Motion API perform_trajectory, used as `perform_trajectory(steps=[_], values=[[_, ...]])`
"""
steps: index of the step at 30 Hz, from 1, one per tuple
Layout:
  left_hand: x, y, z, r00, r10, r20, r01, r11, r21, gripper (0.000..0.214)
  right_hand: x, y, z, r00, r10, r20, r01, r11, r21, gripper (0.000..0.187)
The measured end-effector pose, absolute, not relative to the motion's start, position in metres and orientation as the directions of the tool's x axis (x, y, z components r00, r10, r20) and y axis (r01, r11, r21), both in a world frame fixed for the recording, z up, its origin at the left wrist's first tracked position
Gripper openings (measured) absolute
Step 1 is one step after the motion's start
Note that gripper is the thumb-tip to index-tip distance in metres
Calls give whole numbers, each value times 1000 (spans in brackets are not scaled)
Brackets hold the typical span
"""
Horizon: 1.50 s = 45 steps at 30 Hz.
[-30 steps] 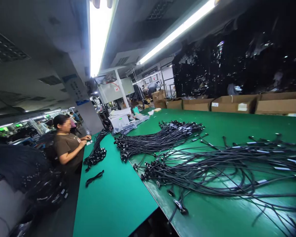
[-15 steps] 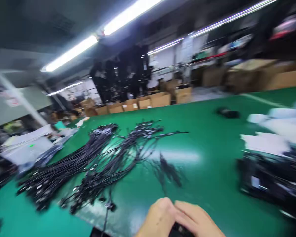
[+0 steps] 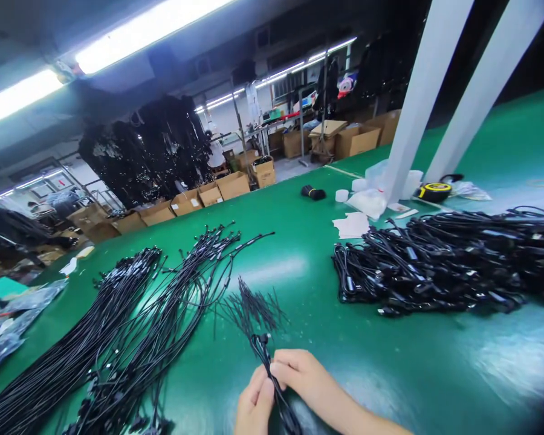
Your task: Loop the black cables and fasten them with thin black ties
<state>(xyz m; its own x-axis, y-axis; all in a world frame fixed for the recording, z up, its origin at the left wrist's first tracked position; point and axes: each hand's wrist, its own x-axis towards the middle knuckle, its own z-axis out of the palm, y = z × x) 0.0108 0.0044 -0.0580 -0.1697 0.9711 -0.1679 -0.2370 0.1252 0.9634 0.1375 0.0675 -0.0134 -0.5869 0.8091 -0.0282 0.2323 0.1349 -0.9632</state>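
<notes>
My left hand (image 3: pixel 255 400) and my right hand (image 3: pixel 298 370) are close together at the bottom of the view. Both are closed around the middle of a folded black cable (image 3: pixel 278 396). A small connector (image 3: pixel 263 339) sticks up at the cable's far end, and loops hang down toward me. Just beyond my hands lies a loose bunch of thin black ties (image 3: pixel 255 305) on the green table (image 3: pixel 312 356). Whether a tie is wrapped round the cable between my fingers cannot be made out.
Long black cables lie in two spread bundles (image 3: pixel 86 338) on the left. A big heap of coiled black cables (image 3: pixel 448 266) fills the right side. Behind it are a tape measure (image 3: pixel 435 192), white papers (image 3: pixel 351 226) and white posts (image 3: pixel 424 103). Cardboard boxes (image 3: pixel 233 186) line the far edge.
The view has swung to the right, bringing the coiled cable heap and posts fully in. My hands have shifted slightly left in the view, and the cable they hold now shows clearly.
</notes>
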Motion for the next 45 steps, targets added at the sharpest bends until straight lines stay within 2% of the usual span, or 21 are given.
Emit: perform_trajectory(steps=[2, 3, 6, 9, 13, 15, 17, 21, 24, 26, 30, 32, 36, 39, 41, 42, 43, 45], values=[[17, 2, -60, -220, 952, -213, -308, 139, 941, 50, 136, 67, -16, -581, 809, -89, 194, 32, -980, 27], [20, 1, -61, -246, 940, -237, -348, 143, 927, 49, 136, 65, -18, -574, 814, -88, 199, 34, -980, 27], [26, 2, -57, -272, 925, -264, -410, 137, 902, 48, 140, 54, -22, -548, 836, 10, 325, 224, -919, 27], [29, 4, -46, -230, 930, -287, -452, 159, 878, 47, 146, 43, -21, -609, 786, 110, 447, 455, -770, 30], [27, -3, -36, -165, 904, -394, -568, 240, 788, 45, 153, 35, -8, -699, 692, 180, 489, 646, -585, 26], [22, -6, -36, -99, 890, -445, -582, 311, 752, 47, 156, 34, 2, -725, 662, 191, 481, 685, -547, 24], [16, -8, -38, -4, 888, -459, -561, 378, 736, 48, 161, 37, 12, -749, 632, 199, 431, 693, -578, 24], [9, -5, -40, 190, 928, -320, -425, 371, 826, 47, 170, 54, 23, -636, 701, 323, 430, 669, -606, 20], [9, -3, -42, 242, 922, -301, -345, 372, 862, 47, 172, 68, 18, -649, 620, 440, 309, 744, -593, 17], [10, -2, -44, 253, 918, -306, -307, 376, 874, 48, 169, 75, 9, -659, 558, 505, 276, 803, -528, 17], [18, -2, -54, 262, 923, -281, -275, 351, 895, 55, 157, 77, -5, -649, 460, 606, 387, 885, -259, 32], [23, -4, -60, 252, 930, -268, -300, 339, 892, 58, 150, 75, -9, -640, 494, 589, 471, 857, -206, 31], [31, -10, -69, 241, 910, -337, -407, 410, 816, 52, 143, 73, -10, -646, 676, 354, 613, 736, -287, 15], [30, -10, -69, 164, 909, -383, -461, 414, 785, 56, 151, 79, -2, -637, 742, 208, 576, 638, -511, 10], [27, -6, -66, 129, 902, -411, -467, 421, 778, 55, 163, 83, 6, -604, 771, 201, 481, 554, -679, 12], [25, -3, -63, 126, 896, -426, -459, 433, 776, 54, 169, 84, 10, -588, 777, 224, 435, 538, -722, 15], [24, 0, -61, 125, 890, -438, -433, 446, 783, 55, 176, 84, 14, -583, 769, 261, 404, 554, -728, 18], [24, 4, -55, 103, 880, -464, -295, 473, 830, 60, 187, 81, 17, -644, 674, 361, 362, 684, -633, 23]])
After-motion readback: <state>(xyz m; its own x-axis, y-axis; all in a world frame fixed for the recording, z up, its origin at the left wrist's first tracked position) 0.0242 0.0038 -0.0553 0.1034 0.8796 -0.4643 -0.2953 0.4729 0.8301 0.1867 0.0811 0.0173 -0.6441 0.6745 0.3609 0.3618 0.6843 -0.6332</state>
